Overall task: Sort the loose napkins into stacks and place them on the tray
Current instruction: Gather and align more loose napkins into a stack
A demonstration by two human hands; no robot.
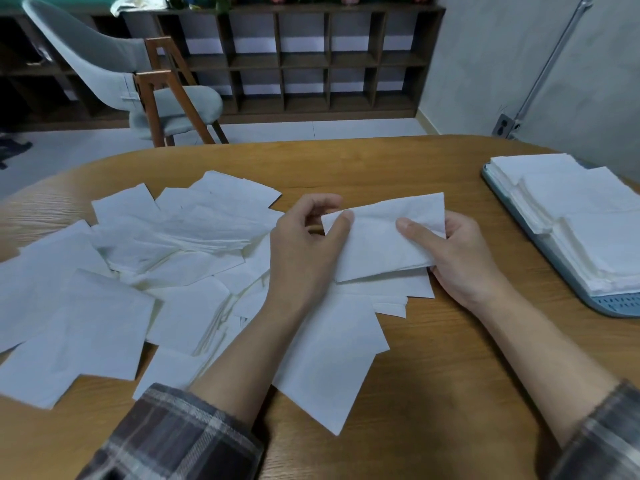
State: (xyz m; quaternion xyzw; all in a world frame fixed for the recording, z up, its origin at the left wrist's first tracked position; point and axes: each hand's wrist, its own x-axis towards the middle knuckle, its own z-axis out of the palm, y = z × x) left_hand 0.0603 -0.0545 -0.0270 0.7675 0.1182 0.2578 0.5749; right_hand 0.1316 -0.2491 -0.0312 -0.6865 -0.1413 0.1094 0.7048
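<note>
Held napkin: you have one folded white napkin lifted just above the middle of the tabletop, spanning the gap between your two hands.
Left hand: your left hand pinches the napkin's left corner, thumb on top and fingers curled behind it.
Right hand: your right hand grips the right end, thumb flat on the upper face and fingers tucked underneath.
Loose napkins: the loose pile sprawls over the left half of the tabletop in overlapping sheets, with a few running under your left forearm and under the held napkin.
Tray: the light blue tray lies along the right edge of the tabletop, well apart from the pile.
Stacks: the napkin stacks on the tray sit in an overlapping row and cover most of it.
Sleeves: both forearms are bare up to your plaid sleeves at the near edge.
Beyond the table: a grey chair and a dark cubby shelf.
</note>
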